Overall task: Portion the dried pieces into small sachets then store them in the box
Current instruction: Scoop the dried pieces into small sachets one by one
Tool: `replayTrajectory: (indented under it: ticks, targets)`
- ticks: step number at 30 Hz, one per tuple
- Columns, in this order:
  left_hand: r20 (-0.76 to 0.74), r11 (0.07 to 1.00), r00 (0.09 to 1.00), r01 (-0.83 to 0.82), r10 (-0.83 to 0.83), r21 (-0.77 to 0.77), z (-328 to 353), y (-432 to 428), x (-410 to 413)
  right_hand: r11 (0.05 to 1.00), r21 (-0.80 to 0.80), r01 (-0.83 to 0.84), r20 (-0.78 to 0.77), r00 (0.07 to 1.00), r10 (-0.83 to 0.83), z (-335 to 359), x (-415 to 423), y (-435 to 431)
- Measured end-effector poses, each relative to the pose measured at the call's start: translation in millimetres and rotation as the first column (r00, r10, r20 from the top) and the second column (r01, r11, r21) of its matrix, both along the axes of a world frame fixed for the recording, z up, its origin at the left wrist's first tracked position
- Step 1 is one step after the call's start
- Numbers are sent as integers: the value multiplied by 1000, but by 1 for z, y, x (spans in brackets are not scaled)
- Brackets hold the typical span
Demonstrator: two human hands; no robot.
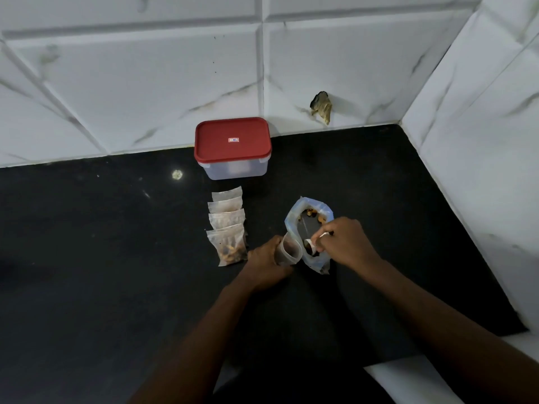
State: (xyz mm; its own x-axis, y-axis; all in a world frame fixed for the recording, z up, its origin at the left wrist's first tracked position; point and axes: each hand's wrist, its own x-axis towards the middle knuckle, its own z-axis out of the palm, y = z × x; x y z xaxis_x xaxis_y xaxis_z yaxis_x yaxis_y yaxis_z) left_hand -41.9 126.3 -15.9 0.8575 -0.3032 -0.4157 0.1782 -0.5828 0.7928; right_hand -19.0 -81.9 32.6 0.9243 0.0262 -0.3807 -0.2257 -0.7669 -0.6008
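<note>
At centre frame, the left hand curls its fingers round a small clear plastic sachet, whose mouth gapes open. Just right of it, the right hand pinches a little white spoon, dipped inside a larger clear zip bag with a blue rim that holds brown and orange dried pieces. Left of the hands, a row of overlapping small sachets lies on the black worktop. Above them stands a clear rectangular box with a red lid, against the tiled wall.
</note>
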Motion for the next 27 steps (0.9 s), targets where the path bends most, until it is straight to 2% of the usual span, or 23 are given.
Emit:
replayTrajectory:
  ticks: [2,3,6,8,10,12,14,21,27]
  targets:
    - [-23,1000,1000,16,-16,-13,0,-1,2,969,151,196,-108,978,-181,0,-1,0]
    - [-34,999,999,26,-27,-21,0,-1,2,922,231,312,-179,945,-275,0,-2,0]
    - [-43,999,998,43,-44,-27,0,0,2,732,370,573,-346,816,-463,0,-7,1]
    - [-53,998,997,50,-51,-33,-1,1,2,608,424,671,-416,741,-528,-2,-10,-1]
    - [-58,997,996,65,-67,-29,-1,1,0,550,457,699,-443,715,-541,-2,-11,-3]
    - [-40,997,996,80,-80,-13,-2,2,-2,595,438,673,-415,739,-530,-3,-11,0]
    - [-29,996,996,87,-87,-5,-5,3,-3,599,451,662,-405,749,-524,-1,-10,4]
    - [-12,995,1000,24,-25,-98,-7,4,-4,403,545,735,-546,676,-494,2,-9,3]
    - [69,994,998,-2,9,-108,-12,6,-9,306,607,733,-572,671,-472,6,-18,-13]
